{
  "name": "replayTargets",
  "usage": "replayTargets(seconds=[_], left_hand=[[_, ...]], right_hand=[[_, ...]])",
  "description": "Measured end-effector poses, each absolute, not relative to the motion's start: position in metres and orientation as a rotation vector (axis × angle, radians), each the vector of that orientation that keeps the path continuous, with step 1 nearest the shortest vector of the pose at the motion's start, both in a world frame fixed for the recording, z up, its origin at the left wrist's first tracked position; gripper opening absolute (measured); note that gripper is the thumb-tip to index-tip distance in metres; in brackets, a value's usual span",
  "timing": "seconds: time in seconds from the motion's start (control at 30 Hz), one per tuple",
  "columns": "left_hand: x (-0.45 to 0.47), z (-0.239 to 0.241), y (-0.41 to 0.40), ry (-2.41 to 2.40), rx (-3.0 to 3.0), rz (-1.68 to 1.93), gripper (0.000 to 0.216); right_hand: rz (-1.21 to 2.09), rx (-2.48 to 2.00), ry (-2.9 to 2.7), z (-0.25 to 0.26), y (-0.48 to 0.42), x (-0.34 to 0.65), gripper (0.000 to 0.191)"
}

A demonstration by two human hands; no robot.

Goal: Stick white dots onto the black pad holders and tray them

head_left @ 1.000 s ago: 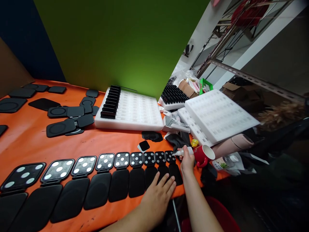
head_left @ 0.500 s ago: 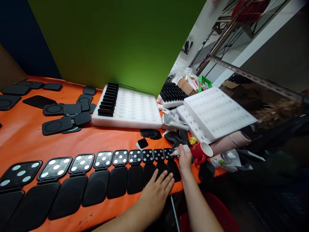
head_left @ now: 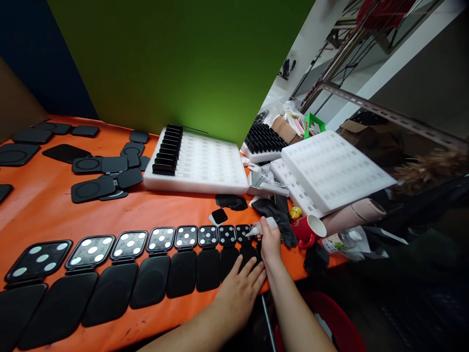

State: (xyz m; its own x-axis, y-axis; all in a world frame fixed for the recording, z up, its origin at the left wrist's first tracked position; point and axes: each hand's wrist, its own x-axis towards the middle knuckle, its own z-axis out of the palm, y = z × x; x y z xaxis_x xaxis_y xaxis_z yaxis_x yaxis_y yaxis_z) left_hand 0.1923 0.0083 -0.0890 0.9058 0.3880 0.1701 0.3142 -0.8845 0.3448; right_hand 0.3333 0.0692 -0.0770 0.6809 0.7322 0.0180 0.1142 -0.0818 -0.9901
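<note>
In the head view my right hand (head_left: pixel 270 239) is closed round a small white squeeze bottle (head_left: pixel 269 224). Its thin nozzle points left, over a small black square panel (head_left: pixel 243 234) with white round dots. My left hand (head_left: pixel 240 293) lies with fingers spread on the black flat pads near the table's front edge. A row of hinged black folding pads runs along the table, each with a dotted upper panel (head_left: pixel 161 239) and a plain lower panel (head_left: pixel 150 282). Part of the last pad on the right is hidden by my right hand.
A white foam tray (head_left: pixel 208 166) holding several upright black pieces stands behind the row. More folding pads (head_left: pixel 93 188) lie at the left. On the right are a red mug (head_left: pixel 305 230), a black cloth (head_left: pixel 274 215), another foam tray (head_left: pixel 333 166) and a plastic bottle (head_left: pixel 346 239).
My right hand has moved left with the squeeze bottle, its nozzle going from the last dotted panel to the one beside it. My left hand stays on the pads; the view has shifted slightly.
</note>
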Motion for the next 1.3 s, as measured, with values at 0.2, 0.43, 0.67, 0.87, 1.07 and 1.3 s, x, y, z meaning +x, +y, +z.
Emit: replayTargets(seconds=[0.2,0.43,0.67,0.87,1.07,1.3], left_hand=[[0.193,-0.089,0.008,0.523,2.749,0.341,0.054],[0.193,-0.088,0.008,0.530,2.716,0.321,0.054],[0.191,-0.081,0.009,0.514,2.691,0.257,0.054],[0.192,-0.072,0.012,0.530,2.576,0.253,0.068],[0.172,-0.054,0.023,0.657,2.500,0.409,0.053],[0.115,-0.059,0.014,0.807,2.580,0.456,0.041]], right_hand=[[0.570,-1.655,-0.821,-0.070,0.066,0.331,0.036],[0.531,-1.652,-0.786,-0.072,0.072,0.335,0.039],[0.566,-1.591,-0.766,-0.076,0.086,0.331,0.037],[0.588,-1.568,-0.673,-0.068,0.083,0.337,0.040],[0.683,-1.520,-0.647,-0.060,0.077,0.318,0.040],[0.723,-1.599,-0.880,-0.063,0.076,0.283,0.038]])
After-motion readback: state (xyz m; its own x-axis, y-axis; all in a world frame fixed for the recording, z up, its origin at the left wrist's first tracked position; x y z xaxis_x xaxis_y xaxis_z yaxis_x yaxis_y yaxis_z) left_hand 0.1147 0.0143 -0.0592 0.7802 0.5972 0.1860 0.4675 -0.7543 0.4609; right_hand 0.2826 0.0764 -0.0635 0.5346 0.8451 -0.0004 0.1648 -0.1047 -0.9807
